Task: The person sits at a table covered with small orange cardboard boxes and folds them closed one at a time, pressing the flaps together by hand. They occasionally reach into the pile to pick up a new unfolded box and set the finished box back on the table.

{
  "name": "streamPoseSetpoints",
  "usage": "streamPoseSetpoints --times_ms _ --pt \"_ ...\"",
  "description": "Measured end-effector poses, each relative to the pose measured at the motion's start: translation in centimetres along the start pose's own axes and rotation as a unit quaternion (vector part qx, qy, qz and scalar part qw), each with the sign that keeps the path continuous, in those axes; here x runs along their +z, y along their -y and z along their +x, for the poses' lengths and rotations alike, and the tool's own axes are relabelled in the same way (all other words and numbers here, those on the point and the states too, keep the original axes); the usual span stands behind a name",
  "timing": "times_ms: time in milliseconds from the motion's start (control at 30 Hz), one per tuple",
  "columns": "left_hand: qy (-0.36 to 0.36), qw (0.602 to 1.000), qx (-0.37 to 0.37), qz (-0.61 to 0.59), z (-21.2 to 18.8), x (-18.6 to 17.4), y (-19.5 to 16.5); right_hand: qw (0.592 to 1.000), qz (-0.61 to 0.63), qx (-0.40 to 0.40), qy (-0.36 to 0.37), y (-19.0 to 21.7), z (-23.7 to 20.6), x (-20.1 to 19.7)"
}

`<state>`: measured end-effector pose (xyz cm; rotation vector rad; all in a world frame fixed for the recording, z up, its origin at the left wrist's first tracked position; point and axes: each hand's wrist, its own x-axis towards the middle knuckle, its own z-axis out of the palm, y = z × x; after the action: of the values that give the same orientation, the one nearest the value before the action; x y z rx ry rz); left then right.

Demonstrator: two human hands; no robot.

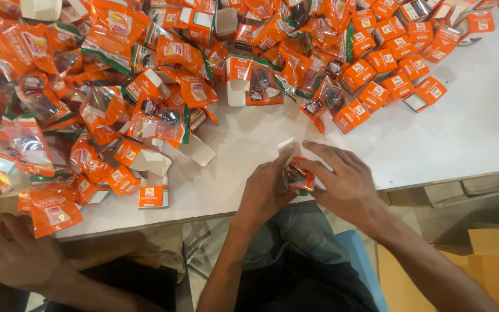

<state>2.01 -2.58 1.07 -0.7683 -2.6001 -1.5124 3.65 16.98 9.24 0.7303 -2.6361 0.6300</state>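
Note:
My left hand [264, 188] and my right hand [342, 179] meet at the near edge of the white table [463, 133]. Both grip one small orange plastic pouch [297, 175] with a dark metal part inside it. A white flap of a small carton [287, 144] shows just above the fingers of my left hand. The pouch is partly hidden by my fingers.
A big heap of orange pouches [88, 98] covers the table's left and back. Closed small orange boxes [388, 63] lie in rows at the back right. An open carton [145, 159] lies nearby. Another person's hand [12, 251] rests at the lower left. Brown cardboard [492, 260] lies on the floor.

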Motion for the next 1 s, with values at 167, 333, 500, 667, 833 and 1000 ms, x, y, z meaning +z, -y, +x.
streamPoseSetpoints --times_ms 167,333,500,667,833,1000 --pt "0.002 1.0 0.006 -0.023 -0.1 0.2 -0.6 0.996 0.007 -0.019 -0.087 0.2 0.0 1.4" --pt "0.008 0.999 -0.025 -0.019 0.0 0.1 -0.5 0.998 0.053 -0.03 -0.029 0.2 0.2 0.0" --pt "0.011 0.999 0.006 -0.034 -0.3 0.2 0.0 0.999 0.031 -0.032 0.014 1.7 -1.0 -0.7" --pt "0.004 0.999 0.014 -0.036 -0.5 0.1 0.1 0.998 0.01 0.004 0.062 1.8 -1.0 -1.0" --pt "0.002 0.997 0.072 -0.026 -0.2 -0.2 -0.2 0.995 -0.072 0.013 0.075 1.3 0.4 -1.1" --pt "-0.004 0.999 0.027 -0.022 0.0 -0.1 -0.5 0.995 -0.024 0.048 0.085 0.1 1.4 0.8"
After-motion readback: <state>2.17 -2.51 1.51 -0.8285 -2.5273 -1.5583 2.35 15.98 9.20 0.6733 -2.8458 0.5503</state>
